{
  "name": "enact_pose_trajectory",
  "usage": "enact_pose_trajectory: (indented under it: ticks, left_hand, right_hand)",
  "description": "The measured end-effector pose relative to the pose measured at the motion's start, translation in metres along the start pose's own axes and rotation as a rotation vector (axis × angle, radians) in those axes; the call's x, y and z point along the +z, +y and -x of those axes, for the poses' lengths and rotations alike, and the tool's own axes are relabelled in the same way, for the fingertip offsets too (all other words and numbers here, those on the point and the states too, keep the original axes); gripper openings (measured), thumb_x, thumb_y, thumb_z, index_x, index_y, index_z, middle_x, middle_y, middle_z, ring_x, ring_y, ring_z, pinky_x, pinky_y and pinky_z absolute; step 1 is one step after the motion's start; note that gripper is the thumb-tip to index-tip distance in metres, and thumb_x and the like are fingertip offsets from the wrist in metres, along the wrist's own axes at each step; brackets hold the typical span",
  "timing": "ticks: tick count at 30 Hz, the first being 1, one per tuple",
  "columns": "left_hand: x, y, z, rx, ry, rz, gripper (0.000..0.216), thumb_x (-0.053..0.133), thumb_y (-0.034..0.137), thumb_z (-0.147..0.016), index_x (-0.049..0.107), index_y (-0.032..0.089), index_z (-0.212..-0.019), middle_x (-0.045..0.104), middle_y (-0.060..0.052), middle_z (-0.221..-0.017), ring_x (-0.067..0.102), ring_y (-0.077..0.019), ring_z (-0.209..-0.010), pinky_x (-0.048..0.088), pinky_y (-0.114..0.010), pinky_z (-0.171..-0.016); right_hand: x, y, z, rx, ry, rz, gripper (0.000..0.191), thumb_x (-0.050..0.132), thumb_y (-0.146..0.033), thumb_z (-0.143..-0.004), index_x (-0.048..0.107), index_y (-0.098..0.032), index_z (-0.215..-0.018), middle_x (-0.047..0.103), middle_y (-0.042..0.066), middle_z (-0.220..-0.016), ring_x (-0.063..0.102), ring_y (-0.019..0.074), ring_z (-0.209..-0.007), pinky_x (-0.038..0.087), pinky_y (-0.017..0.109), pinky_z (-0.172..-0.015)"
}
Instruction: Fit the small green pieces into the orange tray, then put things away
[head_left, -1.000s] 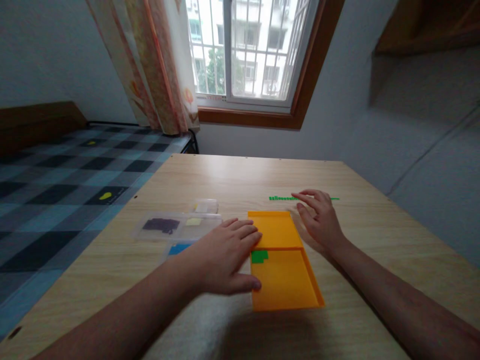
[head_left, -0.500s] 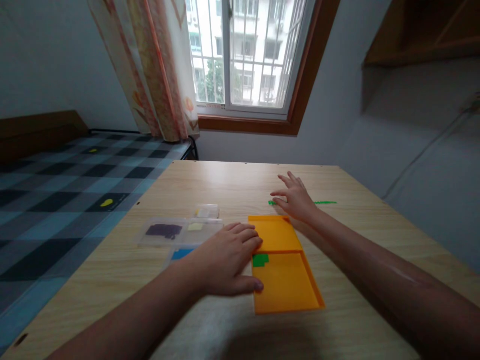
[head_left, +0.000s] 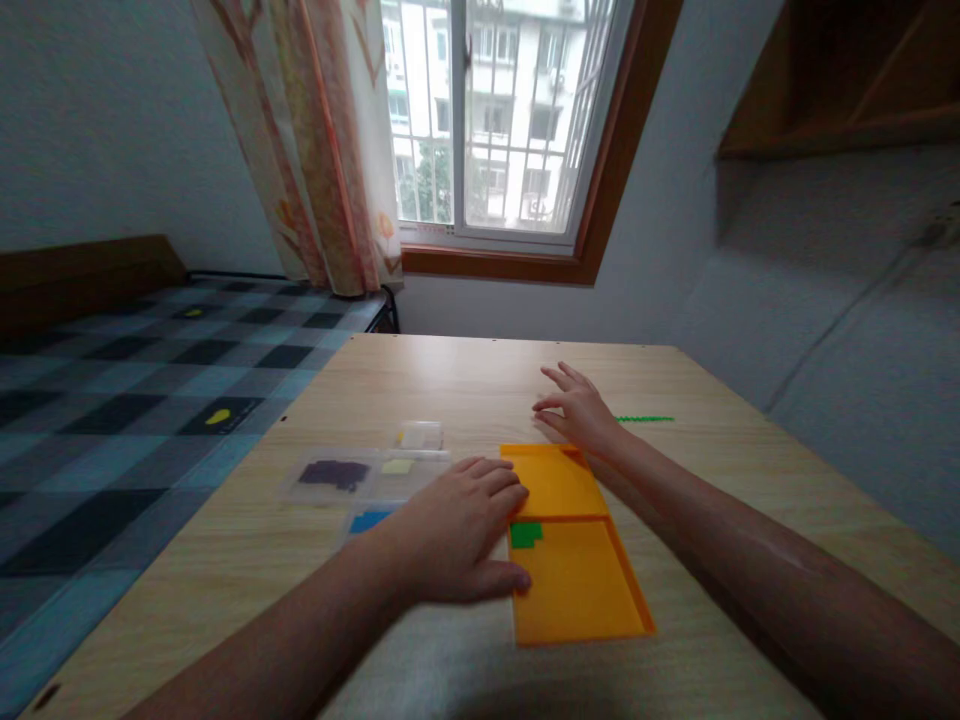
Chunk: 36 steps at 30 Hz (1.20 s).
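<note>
My left hand (head_left: 457,530) lies across the left edge of the orange tray (head_left: 577,580), fingers loosely spread, its fingertips on the far panel and its thumb on the near one. A small block of green pieces (head_left: 526,535) sits in the near panel's upper left corner. Beyond the tray's far edge, my right hand (head_left: 581,408) is low over the table, thumb and index finger brought together while the other fingers stretch out. What lies between those two tips is too small to make out. A thin green row of pieces (head_left: 645,419) extends to the right behind this hand.
Left of the tray stand clear plastic boxes, one with dark purple pieces (head_left: 334,475), one with pale yellow pieces (head_left: 397,467) and one with blue pieces (head_left: 370,521). A smaller clear box (head_left: 420,435) is behind them. A checked bed (head_left: 210,350) adjoins the wooden table (head_left: 450,380).
My right thumb and index finger have come together at the left end of the green row, where a green bit showed before. My left hand stays on the tray. The view has tilted slightly up.
</note>
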<state>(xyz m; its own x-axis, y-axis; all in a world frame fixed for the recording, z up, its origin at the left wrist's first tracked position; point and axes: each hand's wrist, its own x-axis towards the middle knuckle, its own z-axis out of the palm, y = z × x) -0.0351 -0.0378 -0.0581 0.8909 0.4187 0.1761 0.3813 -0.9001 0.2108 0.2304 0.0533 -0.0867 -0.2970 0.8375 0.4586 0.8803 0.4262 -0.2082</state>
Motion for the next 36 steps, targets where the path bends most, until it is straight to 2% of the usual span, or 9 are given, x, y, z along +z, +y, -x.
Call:
enact_pose_trajectory:
  ticks: [2,4,7,9,14,18,28,32,36]
  left_hand:
    - [0.0,0.0,0.0,-0.001,0.004,0.002,0.061,0.067,0.068,-0.086,0.064,0.017,-0.12,0.068,-0.015,-0.123,0.061,-0.0354,-0.119,0.045,-0.05,-0.109]
    - [-0.001,0.001,0.001,0.0,0.014,0.0,0.06,0.066,0.068,-0.086,0.063,0.018,-0.12,0.068,-0.014,-0.121,0.062,-0.0356,-0.118,0.045,-0.05,-0.108]
    - [0.0,0.002,0.001,-0.003,0.021,-0.007,0.059,0.066,0.068,-0.086,0.064,0.02,-0.119,0.069,-0.013,-0.119,0.063,-0.0351,-0.115,0.046,-0.05,-0.106]
    - [0.001,0.003,0.001,-0.007,0.017,-0.009,0.059,0.067,0.069,-0.086,0.064,0.02,-0.119,0.069,-0.013,-0.118,0.063,-0.0349,-0.114,0.047,-0.049,-0.105]
    - [0.002,0.007,-0.001,-0.023,-0.003,-0.01,0.062,0.071,0.067,-0.083,0.064,0.019,-0.122,0.069,-0.014,-0.12,0.063,-0.0358,-0.117,0.046,-0.05,-0.106]
    - [0.002,0.009,-0.002,-0.014,-0.012,0.006,0.063,0.072,0.065,-0.084,0.063,0.019,-0.126,0.068,-0.014,-0.123,0.062,-0.036,-0.12,0.046,-0.05,-0.106]
    - [0.004,0.011,-0.003,-0.018,-0.041,0.025,0.07,0.079,0.061,-0.079,0.062,0.016,-0.131,0.067,-0.015,-0.131,0.061,-0.0363,-0.125,0.044,-0.052,-0.112]
    - [0.004,0.009,-0.002,-0.003,-0.056,0.02,0.075,0.076,0.067,-0.081,0.062,0.015,-0.133,0.066,-0.016,-0.133,0.06,-0.0371,-0.126,0.043,-0.053,-0.113]
    - [0.005,0.008,-0.003,0.007,-0.076,0.013,0.076,0.076,0.068,-0.081,0.062,0.015,-0.133,0.065,-0.016,-0.132,0.06,-0.0361,-0.123,0.045,-0.05,-0.111]
  right_hand:
    - [-0.017,-0.009,0.008,-0.08,0.041,-0.088,0.009,0.077,-0.02,-0.09,0.084,-0.022,-0.095,0.071,0.014,-0.132,0.06,0.0322,-0.128,0.045,0.053,-0.11]
    - [-0.04,-0.019,0.023,-0.18,-0.002,-0.213,0.012,0.072,-0.023,-0.095,0.083,-0.022,-0.099,0.078,0.011,-0.106,0.069,0.0249,-0.104,0.052,0.044,-0.097]
    - [-0.068,-0.033,0.054,-0.286,-0.165,-0.361,0.017,0.065,-0.025,-0.1,0.081,-0.023,-0.105,0.077,0.007,-0.101,0.069,0.019,-0.093,0.054,0.032,-0.085]
    - [-0.077,-0.039,0.074,-0.315,-0.27,-0.428,0.02,0.061,-0.026,-0.103,0.08,-0.021,-0.108,0.076,0.007,-0.1,0.069,0.0166,-0.089,0.054,0.028,-0.081]
    - [-0.072,-0.047,0.1,-0.323,-0.486,-0.384,0.021,0.06,-0.024,-0.103,0.081,-0.023,-0.107,0.076,0.005,-0.1,0.068,0.0152,-0.087,0.05,0.026,-0.08]
    - [-0.067,-0.053,0.106,-0.357,-0.545,-0.304,0.024,0.058,-0.018,-0.1,0.08,-0.023,-0.106,0.076,0.006,-0.099,0.067,0.015,-0.083,0.047,0.026,-0.077]
    - [-0.067,-0.063,0.107,-0.372,-0.541,-0.234,0.018,0.063,-0.013,-0.094,0.077,-0.022,-0.1,0.076,0.003,-0.091,0.066,0.0155,-0.081,0.043,0.027,-0.074]
    - [-0.067,-0.058,0.107,-0.41,-0.522,-0.218,0.015,0.063,-0.017,-0.097,0.077,-0.022,-0.093,0.074,0.002,-0.089,0.065,0.0155,-0.079,0.042,0.028,-0.073]
    - [-0.065,-0.054,0.109,-0.42,-0.51,-0.244,0.019,0.061,-0.02,-0.1,0.079,-0.023,-0.096,0.074,0.002,-0.092,0.065,0.0147,-0.079,0.042,0.027,-0.073]
